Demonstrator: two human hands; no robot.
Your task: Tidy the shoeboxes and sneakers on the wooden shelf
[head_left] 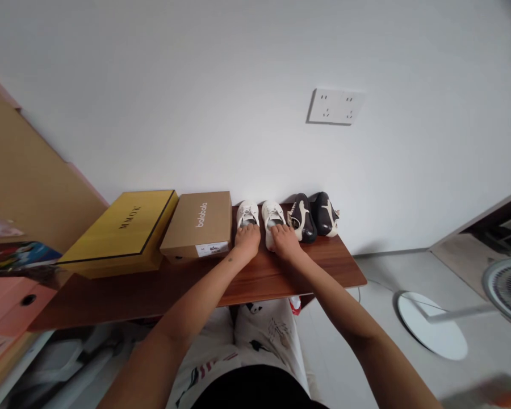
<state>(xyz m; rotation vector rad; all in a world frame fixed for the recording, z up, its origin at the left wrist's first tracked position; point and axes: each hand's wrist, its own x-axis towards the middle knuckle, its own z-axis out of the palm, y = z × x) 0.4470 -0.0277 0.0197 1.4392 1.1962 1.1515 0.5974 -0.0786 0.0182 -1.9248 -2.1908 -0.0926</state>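
A flat yellow cardboard box [125,230] printed "MMOK" lies at the left end of the dark wooden shelf [255,278]. Beside it sits a brown cardboard shoebox [199,224] printed "balabala", with a white label on its end. Next stands the left white lace-up sneaker [247,213], its heel covered by the left hand [247,241], fingers curled over it. The right hand [286,238] likewise grips the heel of the right white lace-up sneaker [272,215]. A pair of dark shoes with cream stripes [313,216] stands just beside, against the white wall.
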